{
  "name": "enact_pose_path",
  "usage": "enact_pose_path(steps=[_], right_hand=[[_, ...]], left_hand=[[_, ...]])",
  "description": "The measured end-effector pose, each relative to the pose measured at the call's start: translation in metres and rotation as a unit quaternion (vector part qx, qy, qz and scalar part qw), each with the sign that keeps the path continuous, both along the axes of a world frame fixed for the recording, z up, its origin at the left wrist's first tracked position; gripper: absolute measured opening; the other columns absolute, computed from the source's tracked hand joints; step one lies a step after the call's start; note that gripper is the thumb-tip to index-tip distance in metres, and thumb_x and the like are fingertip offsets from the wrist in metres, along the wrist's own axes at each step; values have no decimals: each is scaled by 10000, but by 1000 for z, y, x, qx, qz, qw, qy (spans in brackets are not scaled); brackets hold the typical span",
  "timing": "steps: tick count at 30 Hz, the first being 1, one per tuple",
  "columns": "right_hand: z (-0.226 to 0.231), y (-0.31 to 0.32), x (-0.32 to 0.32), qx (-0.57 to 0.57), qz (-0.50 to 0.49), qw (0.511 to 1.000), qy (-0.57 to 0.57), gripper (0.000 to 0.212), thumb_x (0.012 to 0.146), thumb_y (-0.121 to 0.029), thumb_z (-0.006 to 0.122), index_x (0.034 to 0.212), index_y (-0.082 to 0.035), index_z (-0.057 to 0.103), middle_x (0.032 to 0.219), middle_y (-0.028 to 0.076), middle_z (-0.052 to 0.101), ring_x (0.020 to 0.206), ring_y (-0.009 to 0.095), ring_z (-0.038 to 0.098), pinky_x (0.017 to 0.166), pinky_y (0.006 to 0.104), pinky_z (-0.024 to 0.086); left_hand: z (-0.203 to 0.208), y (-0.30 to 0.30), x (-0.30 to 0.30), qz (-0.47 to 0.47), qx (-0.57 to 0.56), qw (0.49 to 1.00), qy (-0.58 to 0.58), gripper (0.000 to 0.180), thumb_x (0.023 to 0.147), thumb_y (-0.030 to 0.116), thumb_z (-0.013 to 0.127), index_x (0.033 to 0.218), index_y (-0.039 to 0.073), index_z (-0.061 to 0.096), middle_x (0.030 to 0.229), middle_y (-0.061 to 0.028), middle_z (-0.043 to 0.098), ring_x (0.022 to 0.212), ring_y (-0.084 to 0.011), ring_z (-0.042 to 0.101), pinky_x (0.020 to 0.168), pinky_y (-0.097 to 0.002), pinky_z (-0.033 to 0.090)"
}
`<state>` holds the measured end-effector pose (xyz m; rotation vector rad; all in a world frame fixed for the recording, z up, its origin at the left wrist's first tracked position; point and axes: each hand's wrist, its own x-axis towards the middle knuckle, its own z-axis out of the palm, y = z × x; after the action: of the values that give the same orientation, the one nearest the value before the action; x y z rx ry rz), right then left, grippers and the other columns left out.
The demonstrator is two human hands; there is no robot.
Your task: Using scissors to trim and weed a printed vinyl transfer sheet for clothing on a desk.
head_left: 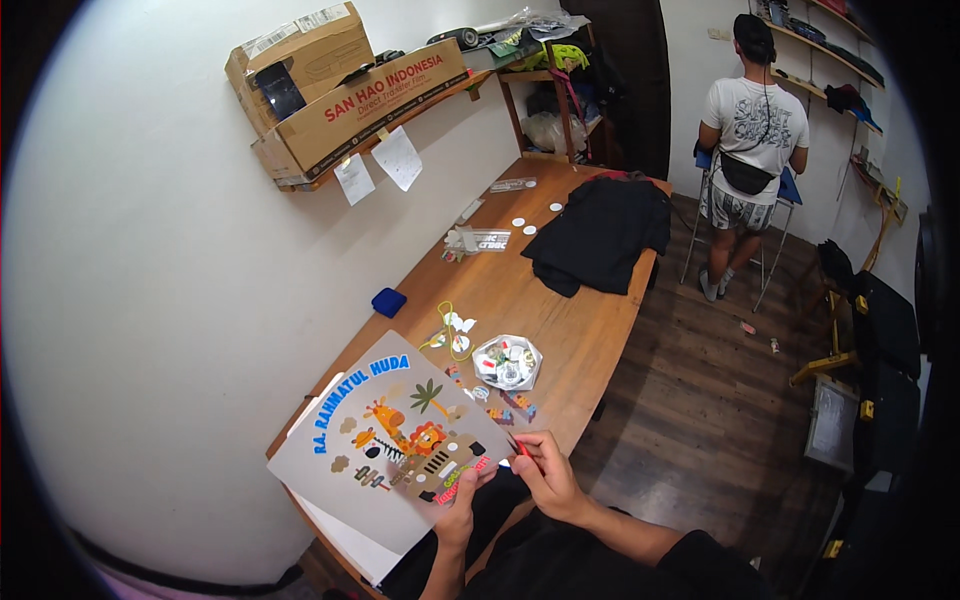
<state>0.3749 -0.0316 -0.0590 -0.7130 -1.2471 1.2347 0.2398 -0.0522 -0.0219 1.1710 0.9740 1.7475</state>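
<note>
My left hand (pixel 460 508) is closed on the lower edge of a grey transfer film sheet (pixel 325 468), tilted up over the near end of the table. The sheet carries a colourful print of cartoon animals in a jeep, a palm tree and blue arched lettering. Closed by the sheet's right edge, my right hand (pixel 552 482) grips a small red-handled tool (pixel 521 449). Its dark tip meets the sheet's edge; my fingers hide most of it. White sheets (pixel 345 540) lie under the print. Beyond it stands a white bowl (pixel 540 372) of cut scraps.
On the wooden table (pixel 590 325) are a folded black garment (pixel 600 235), a blue box (pixel 388 301), a yellow cord (pixel 447 318) and cut pieces. Cardboard boxes (pixel 390 92) fill the wall shelf. A person (pixel 750 120) stands at the far right, back turned.
</note>
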Motion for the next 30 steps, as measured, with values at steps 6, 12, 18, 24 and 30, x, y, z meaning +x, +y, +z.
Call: enact_pose_path(steps=[6,12,18,24,30], right_hand=[[2,7,-1,9,-10,1000,-9,283,931,-107,510,1153,48,429,1027,163,603,948,175,595,796,280,461],[0,11,-3,24,7,999,-20,272,947,-84,459,1176,41,381,1015,85,554,880,89,522,794,227,436],[-5,12,-1,22,4,999,-32,286,946,-91,464,1184,45,385,1060,97,554,913,97,527,814,230,434],[-4,16,1,12,10,998,-54,278,945,-98,470,1173,47,403,1059,100,559,942,103,534,829,235,435],[-8,20,4,17,23,997,-67,277,945,-105,476,1169,45,409,1044,100,561,940,103,539,825,232,438]], left_hand=[[15,9,10,-18,30,999,0,269,889,-35,515,1146,-99,467,999,-201,603,849,-297,652,748,-398,579],[9,11,3,-13,16,1000,-5,283,887,-30,521,1156,-91,457,1001,-199,602,847,-297,652,742,-398,581],[-1,12,-7,-17,4,1000,-5,273,889,-33,515,1151,-91,463,991,-198,605,838,-294,653,729,-393,582],[0,16,-8,-31,-1,1000,2,256,890,-36,511,1137,-93,479,979,-193,610,832,-289,655,732,-384,582],[-2,21,-7,-23,-13,1000,4,267,888,-28,522,1143,-89,475,977,-192,612,834,-289,656,732,-388,582]])
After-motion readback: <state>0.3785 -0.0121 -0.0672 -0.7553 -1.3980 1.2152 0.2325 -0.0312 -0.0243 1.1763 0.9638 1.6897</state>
